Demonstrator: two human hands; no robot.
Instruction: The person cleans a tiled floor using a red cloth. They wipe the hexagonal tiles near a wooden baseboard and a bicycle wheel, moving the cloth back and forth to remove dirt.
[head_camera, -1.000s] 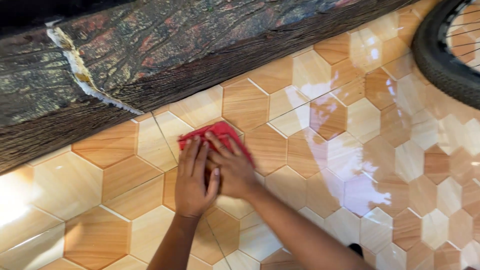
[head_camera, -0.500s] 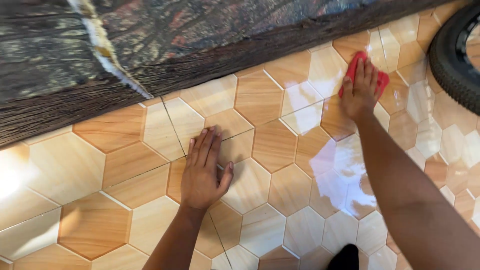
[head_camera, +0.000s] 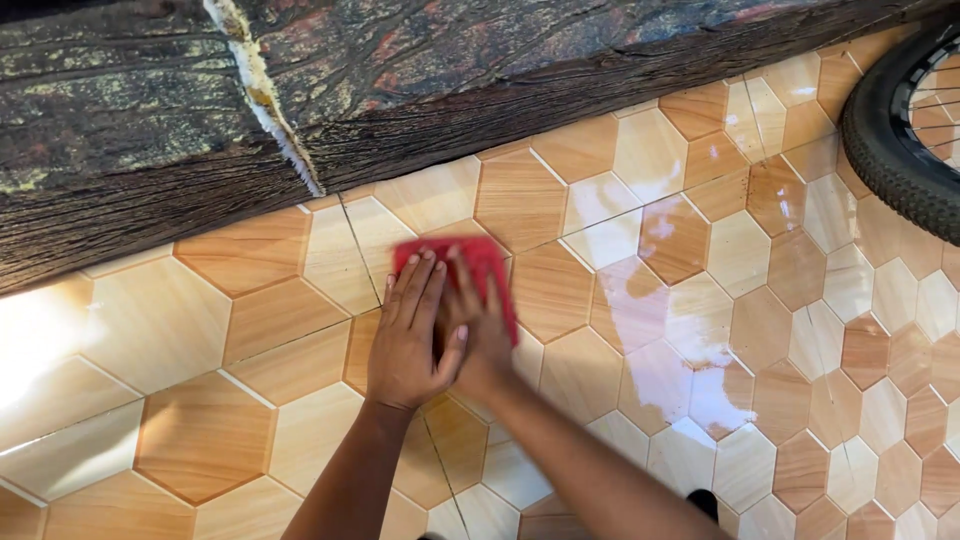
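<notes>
A red cloth (head_camera: 480, 262) lies flat on the orange and cream hexagon floor tiles (head_camera: 190, 430), near the foot of a dark rough stone wall. My right hand (head_camera: 482, 330) presses down on the cloth, blurred by motion. Just left of it, my left hand (head_camera: 412, 335) rests palm down on the tiles with fingers together, its fingertips at the cloth's left edge. The two hands touch side by side.
A dark textured stone ledge (head_camera: 420, 90) with a pale mortar seam runs across the top. A black bicycle tyre (head_camera: 885, 150) stands at the upper right. Wet shiny patches (head_camera: 660, 350) spread over the tiles to the right of my hands.
My right hand has swept the red cloth from the far right near the tyre back left, beside my left hand. The left hand has stayed planted on the tiles.
</notes>
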